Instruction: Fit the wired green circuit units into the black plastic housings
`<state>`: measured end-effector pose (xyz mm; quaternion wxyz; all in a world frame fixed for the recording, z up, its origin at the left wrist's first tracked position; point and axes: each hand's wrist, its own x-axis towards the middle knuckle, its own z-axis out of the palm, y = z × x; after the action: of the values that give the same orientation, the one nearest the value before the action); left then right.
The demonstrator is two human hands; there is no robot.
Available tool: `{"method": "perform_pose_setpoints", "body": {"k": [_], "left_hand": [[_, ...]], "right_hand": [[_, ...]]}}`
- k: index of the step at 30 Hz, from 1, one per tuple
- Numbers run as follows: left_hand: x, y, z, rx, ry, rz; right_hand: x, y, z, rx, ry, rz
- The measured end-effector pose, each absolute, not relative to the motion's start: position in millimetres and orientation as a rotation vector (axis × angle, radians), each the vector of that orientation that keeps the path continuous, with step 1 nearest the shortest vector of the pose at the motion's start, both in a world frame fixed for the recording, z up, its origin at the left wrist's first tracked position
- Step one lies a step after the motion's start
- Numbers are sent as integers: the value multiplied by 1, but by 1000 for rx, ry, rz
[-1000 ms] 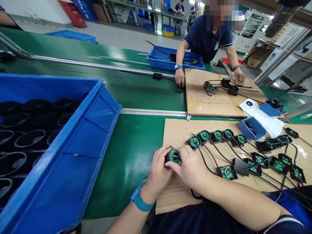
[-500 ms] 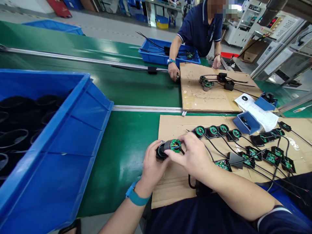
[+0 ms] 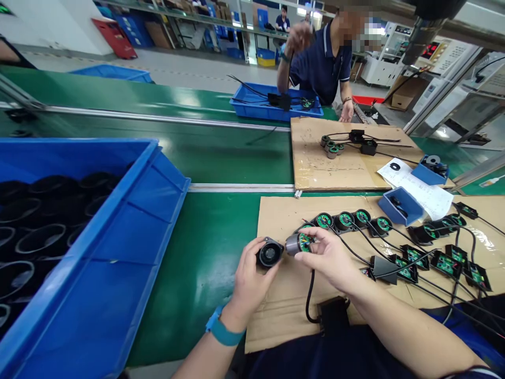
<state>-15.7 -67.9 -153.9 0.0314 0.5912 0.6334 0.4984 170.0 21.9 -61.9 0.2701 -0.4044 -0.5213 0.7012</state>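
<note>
My left hand (image 3: 252, 271) grips a black round housing (image 3: 270, 253) with a flanged rim, its open mouth tilted up toward me. Just right of it, my right hand (image 3: 329, 255) pinches a grey cylinder (image 3: 293, 245) topped by a round green circuit board with coloured wires. A small gap shows between cylinder and housing. A black cable (image 3: 310, 295) runs below my right hand down to a black box (image 3: 334, 316) near my lap. Beyond my right hand stand several black housings (image 3: 345, 220) with green boards inside, cables trailing from them.
Cardboard (image 3: 272, 326) covers the bench under my hands. Open black boxes with circuit boards (image 3: 447, 263) lie at right, near a small blue bin (image 3: 400, 205). A large blue crate (image 3: 98, 273) of black cups stands at left. A co-worker (image 3: 325, 63) stands across the bench behind another cardboard sheet (image 3: 315, 171).
The cylinder in my right hand has moved right, away from the housing, whose opening now shows. Across the bench, the co-worker's hand has risen from the cardboard's edge. The view has tilted upward slightly.
</note>
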Motion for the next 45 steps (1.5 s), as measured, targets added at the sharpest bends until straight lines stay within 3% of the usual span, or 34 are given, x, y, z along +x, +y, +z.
{"method": "perform_pose_setpoints", "body": {"k": [8,17,24,31,45], "left_hand": [[-13,-74,-160,1959,1950,1553],[-12,-74,-151,1955,1882,1547],[-14,-72,-150,1766,1906,1536],[-10,-71,-145,1933,1760,1488],[-16,-72,-148,2025,1655,1362]], "right_hand": [[141,-10,-78,-962,-2068,1070],[126,-6,-59,-1187,-2637,668],[147,-1,-71,-759,-2383,764],[173,8,-86,-466,-2441,790],[173,14,-110,-517,-2417,892]]}}
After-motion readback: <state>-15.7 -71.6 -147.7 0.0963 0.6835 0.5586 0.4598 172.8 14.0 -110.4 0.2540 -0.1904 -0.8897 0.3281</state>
